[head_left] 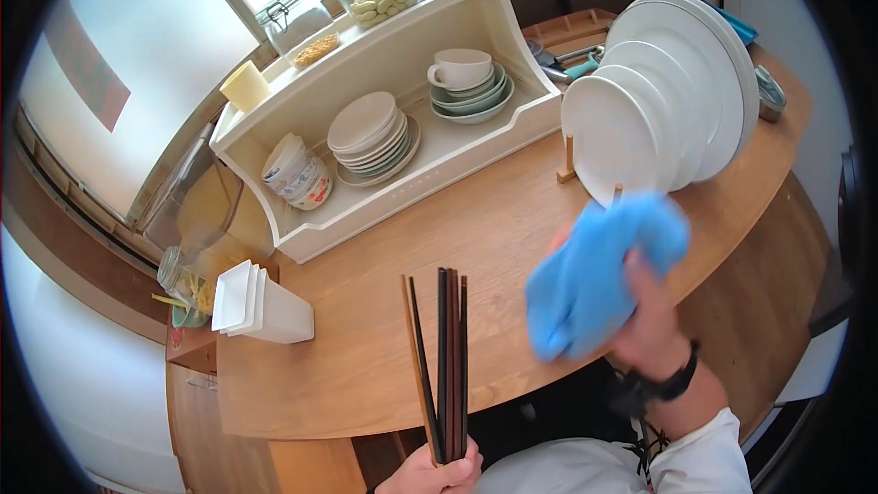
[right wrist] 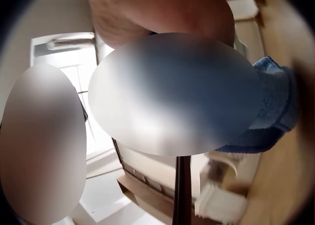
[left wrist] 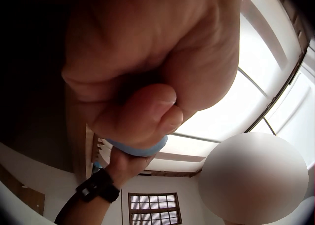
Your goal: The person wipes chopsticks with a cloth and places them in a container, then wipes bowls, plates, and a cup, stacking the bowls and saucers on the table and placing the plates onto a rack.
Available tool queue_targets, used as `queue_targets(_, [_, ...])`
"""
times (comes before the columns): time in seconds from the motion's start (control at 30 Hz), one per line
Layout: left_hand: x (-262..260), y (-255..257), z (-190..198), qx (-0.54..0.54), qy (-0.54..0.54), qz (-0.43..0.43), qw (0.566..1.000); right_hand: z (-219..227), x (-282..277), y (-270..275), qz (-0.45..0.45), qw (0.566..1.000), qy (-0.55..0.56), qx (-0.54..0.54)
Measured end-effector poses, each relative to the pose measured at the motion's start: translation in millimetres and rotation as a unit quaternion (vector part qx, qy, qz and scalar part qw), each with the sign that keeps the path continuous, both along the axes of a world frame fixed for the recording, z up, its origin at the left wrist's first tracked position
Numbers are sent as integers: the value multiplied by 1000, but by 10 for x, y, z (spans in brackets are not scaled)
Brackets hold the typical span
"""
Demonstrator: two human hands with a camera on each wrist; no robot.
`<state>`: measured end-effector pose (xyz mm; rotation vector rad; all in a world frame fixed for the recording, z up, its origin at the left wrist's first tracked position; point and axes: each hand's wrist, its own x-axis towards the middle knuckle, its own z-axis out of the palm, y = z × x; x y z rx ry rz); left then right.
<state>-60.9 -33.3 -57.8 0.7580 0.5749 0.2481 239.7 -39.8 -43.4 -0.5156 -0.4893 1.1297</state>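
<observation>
In the head view, my left hand grips several chopsticks near their lower ends. They stand nearly upright in front of the table, their tips fanned apart, in black, dark brown and lighter brown. My right hand holds a bunched blue cloth over the right part of the table, to the right of the chopsticks; hand and cloth are blurred. The left wrist view shows the curled fingers of my left hand, with the cloth behind. Dark chopsticks and the fuzzy cloth appear in the right wrist view.
White plates stand upright in a wooden rack at the right. A cream shelf at the back bears stacked bowls, small plates and a cup, with glass jars on top. Nested white containers lie at the table's left.
</observation>
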Motion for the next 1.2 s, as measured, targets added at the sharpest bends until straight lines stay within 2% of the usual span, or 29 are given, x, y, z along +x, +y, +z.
queue_targets(0.03, [30,5,6,5,-11,12,1000,-170,-201,-33,41,997,-62,7])
queue_targets(0.07, [28,26,-17,-14,-13,-14,1000,-329,-432,-93,81,989,-122,13])
queue_targets(0.1, [27,48,-40,-32,-14,-40,999,-393,-630,-210,183,973,-144,-3])
queue_targets(0.17, [89,46,-46,-36,-13,-86,996,-415,-909,-265,388,917,-66,56])
queue_targets(0.3, [193,-32,-78,4,-7,-103,995,-365,-931,-121,418,898,-85,108])
queue_targets(0.37, [236,-40,-94,44,-5,-89,995,-353,-929,-60,371,917,-137,58])
queue_targets(0.43, [268,-46,-124,113,2,-58,992,-273,-932,-48,350,926,-136,29])
queue_targets(0.5, [312,-38,-159,224,16,-16,974,-106,-863,-65,286,911,-298,16])
queue_targets(0.53, [337,-26,-172,286,23,10,958,-63,-883,-92,287,910,-300,14])
queue_targets(0.6, [376,-19,-153,406,36,65,911,9,-942,-121,130,922,-361,42])
queue_targets(0.63, [375,-25,-147,447,41,86,890,28,-943,-125,133,921,-364,43])
queue_targets(0.67, [390,-23,-134,475,42,99,873,48,-940,-121,99,920,-376,44])
queue_targets(0.7, [366,-42,-147,490,45,105,865,64,-939,-109,65,918,-387,46])
queue_targets(0.73, [354,-43,-145,496,41,111,860,35,-924,-100,74,916,-391,52])
queue_targets(0.8, [257,-8,-173,466,61,69,880,-74,-885,-24,84,863,-487,104])
queue_targets(0.83, [187,5,-170,426,79,11,901,-60,-891,-20,100,859,-488,121])
queue_targets(0.87, [232,-18,-23,349,89,43,932,-20,-891,-62,84,915,-391,56])
queue_targets(0.9, [160,1,-12,351,96,65,929,3,-859,-75,69,954,-290,-15])
queue_targets(0.97, [14,61,-7,420,181,-83,886,-6,-718,-13,77,991,-104,-39])
queue_targets(1.0, [-7,35,-1,423,166,-78,887,51,-702,19,85,990,-104,-34])
queue_targets(1.07, [-73,12,-42,408,148,-81,897,186,-660,56,-51,994,-89,-40])
queue_targets(1.1, [-100,14,-50,389,126,-87,908,192,-568,71,-47,994,-88,-37])
queue_targets(1.13, [-116,4,-26,389,128,-83,908,169,-416,75,-77,996,-37,-29])
queue_targets(1.17, [-135,-5,25,292,123,-62,946,188,-334,89,-106,994,14,-21])
queue_targets(1.2, [-151,2,82,193,115,-42,973,273,-330,91,-103,994,14,-18])
